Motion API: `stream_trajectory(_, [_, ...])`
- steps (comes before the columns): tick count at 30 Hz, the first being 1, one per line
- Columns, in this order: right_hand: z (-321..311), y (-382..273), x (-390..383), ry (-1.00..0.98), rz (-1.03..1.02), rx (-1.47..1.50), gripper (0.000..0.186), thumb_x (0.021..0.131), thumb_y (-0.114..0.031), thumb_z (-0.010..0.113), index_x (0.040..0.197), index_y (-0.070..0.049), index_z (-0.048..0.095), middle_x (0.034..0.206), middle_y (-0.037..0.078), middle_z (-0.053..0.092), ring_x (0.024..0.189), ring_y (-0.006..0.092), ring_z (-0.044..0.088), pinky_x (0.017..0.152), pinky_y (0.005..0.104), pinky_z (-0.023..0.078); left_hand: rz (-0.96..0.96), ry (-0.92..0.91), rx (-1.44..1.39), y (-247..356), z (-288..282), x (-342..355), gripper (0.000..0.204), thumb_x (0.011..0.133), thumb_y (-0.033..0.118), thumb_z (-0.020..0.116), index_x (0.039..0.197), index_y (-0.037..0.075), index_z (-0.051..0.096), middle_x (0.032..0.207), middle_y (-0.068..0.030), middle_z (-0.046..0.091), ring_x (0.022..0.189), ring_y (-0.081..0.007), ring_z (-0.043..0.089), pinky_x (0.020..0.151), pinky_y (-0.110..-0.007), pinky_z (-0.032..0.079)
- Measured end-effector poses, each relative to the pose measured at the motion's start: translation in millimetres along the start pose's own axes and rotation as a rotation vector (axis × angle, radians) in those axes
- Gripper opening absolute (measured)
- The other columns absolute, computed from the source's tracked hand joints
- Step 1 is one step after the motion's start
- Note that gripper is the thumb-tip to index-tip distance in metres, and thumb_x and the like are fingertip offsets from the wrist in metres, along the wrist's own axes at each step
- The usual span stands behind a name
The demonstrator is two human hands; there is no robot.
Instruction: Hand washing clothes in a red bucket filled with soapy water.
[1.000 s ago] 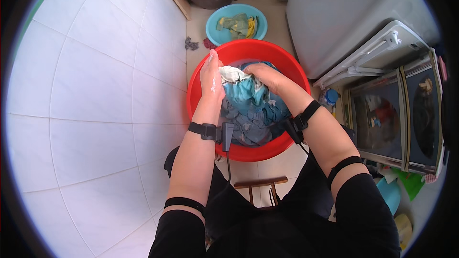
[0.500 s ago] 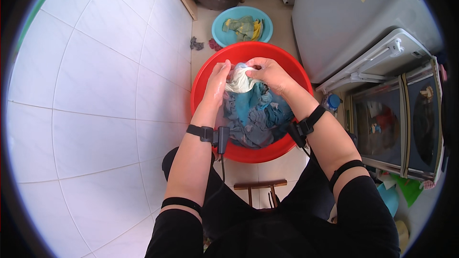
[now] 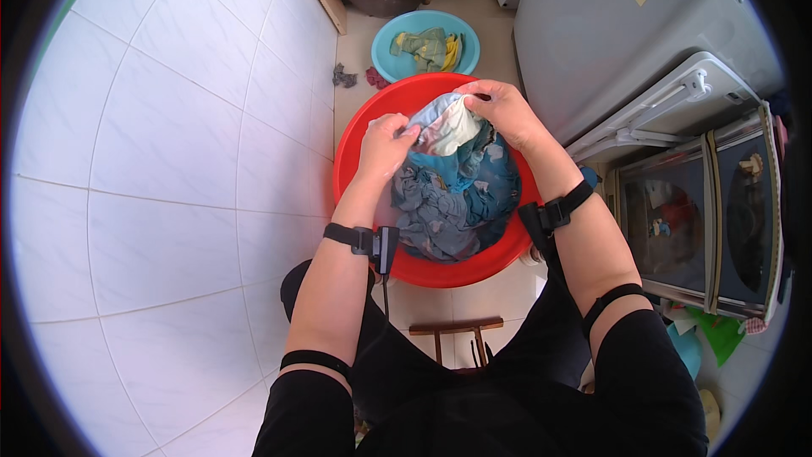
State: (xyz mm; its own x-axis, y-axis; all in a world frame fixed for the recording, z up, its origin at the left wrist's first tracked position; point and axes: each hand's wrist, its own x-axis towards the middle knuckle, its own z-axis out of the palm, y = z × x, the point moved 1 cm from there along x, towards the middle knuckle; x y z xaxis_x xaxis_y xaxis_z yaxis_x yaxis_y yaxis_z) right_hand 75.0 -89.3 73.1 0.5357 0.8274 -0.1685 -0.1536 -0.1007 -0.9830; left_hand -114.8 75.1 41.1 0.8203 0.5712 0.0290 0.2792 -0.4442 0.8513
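Note:
A wet white and pale blue cloth is stretched between my hands above a big red basin. My left hand pinches its left end between thumb and fingers. At the upper right, my right hand grips the other end, near the basin's far rim. Below the cloth, a heap of soaked grey-blue and teal clothes fills much of the basin. Each of my forearms wears a black strap with a small black device.
Beyond the red basin stands a light blue basin with green and yellow cloths. Small grey and dark red rags lie beside it. White tiled wall at left; grey fridge, folded white frame and glass-doored cabinet at right.
My hands have moved apart, the right one going up and to the right. The bunched white cloth is now spread between them, showing its pale blue part.

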Motion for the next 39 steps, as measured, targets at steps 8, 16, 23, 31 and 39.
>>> stream_trajectory(8, [23.4, 22.5, -7.3, -0.124, -0.097, -0.672, 0.038, 0.082, -0.008, 0.077, 0.120, -0.010, 0.072, 0.106, 0.014, 0.064, 0.100, 0.0296, 0.065, 0.092, 0.0373, 0.051, 0.032, 0.170, -0.453, 18.6, 0.4, 7.9, 0.008, 0.098, 0.007, 0.061, 0.101, 0.001, 0.064, 0.086, -0.0023, 0.063, 0.080, -0.0087, 0.055, 0.075, -0.025, 0.047])
stream_trajectory(16, [24.3, 25.0, 0.5, -0.190, 0.145, 0.309, 0.021, 0.094, -0.010, 0.062, 0.108, 0.003, 0.070, 0.103, 0.009, 0.073, 0.096, 0.0184, 0.067, 0.090, 0.0316, 0.051, -0.082, 0.262, -0.459, 23.5, -10.3, 13.2, 0.019, 0.107, 0.015, 0.049, 0.117, 0.003, 0.058, 0.107, -0.0030, 0.063, 0.100, -0.0116, 0.057, 0.090, -0.028, 0.046])
stream_trajectory(23, [87.4, 9.4, -21.9, -0.120, 0.042, 0.293, 0.025, 0.095, -0.026, 0.066, 0.103, -0.002, 0.064, 0.099, 0.004, 0.068, 0.089, 0.0146, 0.063, 0.081, 0.0317, 0.052, -0.641, 0.292, -1.311, 21.4, 28.3, 14.2, 0.040, 0.108, 0.039, 0.042, 0.119, 0.004, 0.057, 0.112, -0.0099, 0.063, 0.105, -0.0239, 0.064, 0.091, -0.041, 0.053])
stream_trajectory(31, [65.0, 59.4, 6.0, 0.340, -0.211, -0.553, 0.045, 0.101, -0.045, 0.054, 0.088, -0.005, 0.070, 0.086, 0.025, 0.069, 0.084, 0.0458, 0.066, 0.075, 0.0503, 0.054, -0.696, 0.054, -1.341, 5.3, 104.7, 17.2, 0.032, 0.101, 0.040, 0.056, 0.107, 0.009, 0.064, 0.098, -0.0078, 0.066, 0.090, -0.0231, 0.065, 0.078, -0.041, 0.054])
stream_trajectory(39, [93.5, 57.9, -9.8, 0.333, -0.277, -0.636, 0.043, 0.101, -0.040, 0.055, 0.084, -0.003, 0.070, 0.081, 0.026, 0.068, 0.078, 0.0459, 0.066, 0.072, 0.0504, 0.053, -0.611, 0.016, -1.427, -39.1, 96.7, 14.7, 0.034, 0.104, 0.043, 0.050, 0.096, 0.011, 0.060, 0.085, -0.0059, 0.063, 0.081, -0.0231, 0.064, 0.070, -0.040, 0.054])
